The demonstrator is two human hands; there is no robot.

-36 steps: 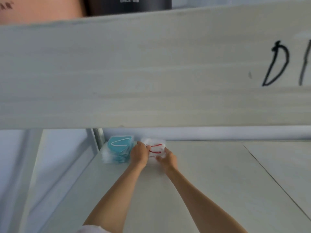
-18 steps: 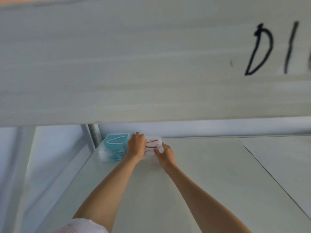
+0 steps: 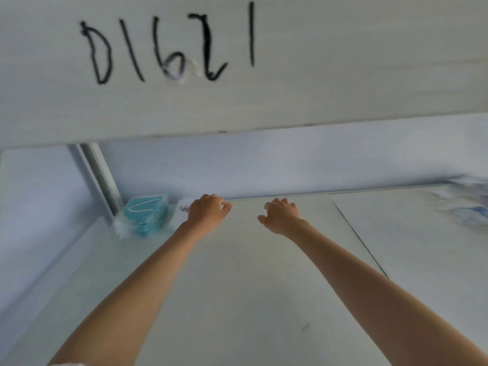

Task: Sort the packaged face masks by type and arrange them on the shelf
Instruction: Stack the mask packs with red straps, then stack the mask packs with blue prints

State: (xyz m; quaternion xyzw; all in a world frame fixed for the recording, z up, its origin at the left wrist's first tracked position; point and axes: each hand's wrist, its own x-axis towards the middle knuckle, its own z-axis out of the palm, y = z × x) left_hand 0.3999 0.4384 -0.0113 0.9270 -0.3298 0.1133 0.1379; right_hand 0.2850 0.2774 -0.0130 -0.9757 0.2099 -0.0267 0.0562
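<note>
A stack of teal packaged masks [image 3: 146, 215] lies in the back left corner of the white shelf [image 3: 237, 299]. Right beside it sits a clear pack with white masks and red loops [image 3: 183, 208], mostly hidden behind my left hand [image 3: 207, 213], which rests over it with fingers loosely curled. My right hand [image 3: 281, 215] hovers over the bare shelf to the right, fingers loosely curled, holding nothing. A blurred pile of more packaged masks [image 3: 467, 204] lies at the far right edge.
The upper shelf board [image 3: 317, 88], marked with black handwriting, overhangs close above. A metal upright [image 3: 99, 178] stands in the back left corner. A seam [image 3: 359, 239] splits the shelf surface on the right.
The view swung right. My right hand came off the red-looped pack and moved right over the bare shelf. My left hand stays at that pack.
</note>
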